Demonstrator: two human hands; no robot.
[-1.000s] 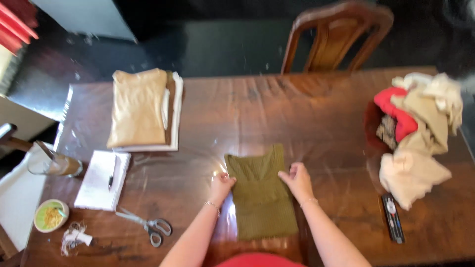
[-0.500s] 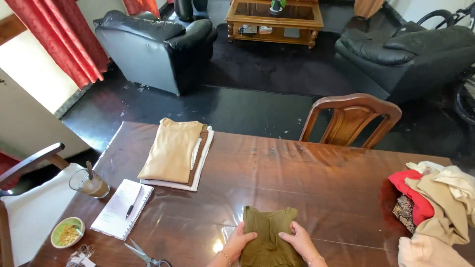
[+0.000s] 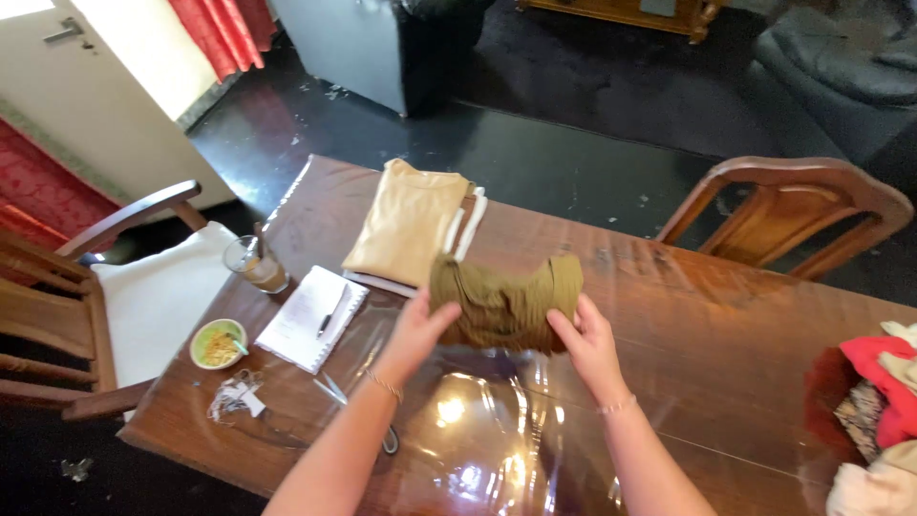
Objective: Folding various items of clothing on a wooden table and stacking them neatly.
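Note:
A folded olive-green knit garment (image 3: 506,304) is lifted off the wooden table (image 3: 726,354), held between both hands. My left hand (image 3: 415,333) grips its left side from below. My right hand (image 3: 585,342) grips its right side. Just beyond the garment lies a stack of folded clothes (image 3: 411,225), a tan one on top with white and brown ones beneath.
On the left of the table lie a notebook with a pen (image 3: 313,317), scissors (image 3: 336,394), a glass with a drink (image 3: 254,264), a small green bowl (image 3: 218,344) and a bundle of string (image 3: 232,397). A pile of loose clothes (image 3: 879,401) sits at right. Wooden chairs (image 3: 793,215) stand around.
The olive garment has been lifted from the table and carried forward and left toward the folded stack. The camera has swung to the left.

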